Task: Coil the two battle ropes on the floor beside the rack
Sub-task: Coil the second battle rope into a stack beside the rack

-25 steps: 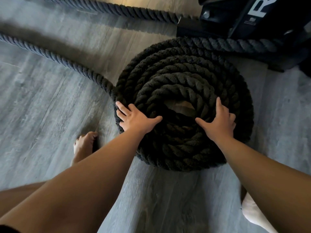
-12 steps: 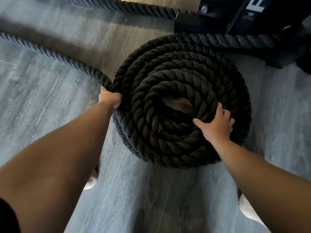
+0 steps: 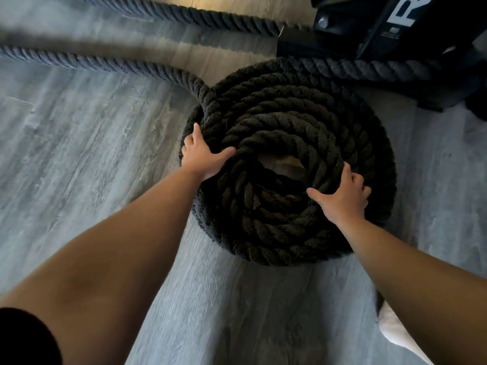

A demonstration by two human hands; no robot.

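Observation:
A thick black battle rope is wound into a stacked coil (image 3: 284,233) on the grey wood floor, with a small hole at its centre. Its loose length (image 3: 92,63) runs off to the left from the coil's upper left edge. My left hand (image 3: 203,156) rests on the coil's left rim, thumb spread across the top and fingers against the outer turn. My right hand (image 3: 342,198) presses flat on the top turns at the right, fingers spread. A second rope (image 3: 189,15) lies stretched along the floor at the top.
The black rack base (image 3: 369,27) stands at the top right, close behind the coil, with a stretch of rope (image 3: 369,71) lying along its foot. My foot in a white sock (image 3: 395,335) shows at the lower right. Grey floor (image 3: 79,154) spreads to the left.
My left hand went from the top of the coil out to the loose rope at its left edge, then came back onto the rim. The right hand stayed pressed on the coil.

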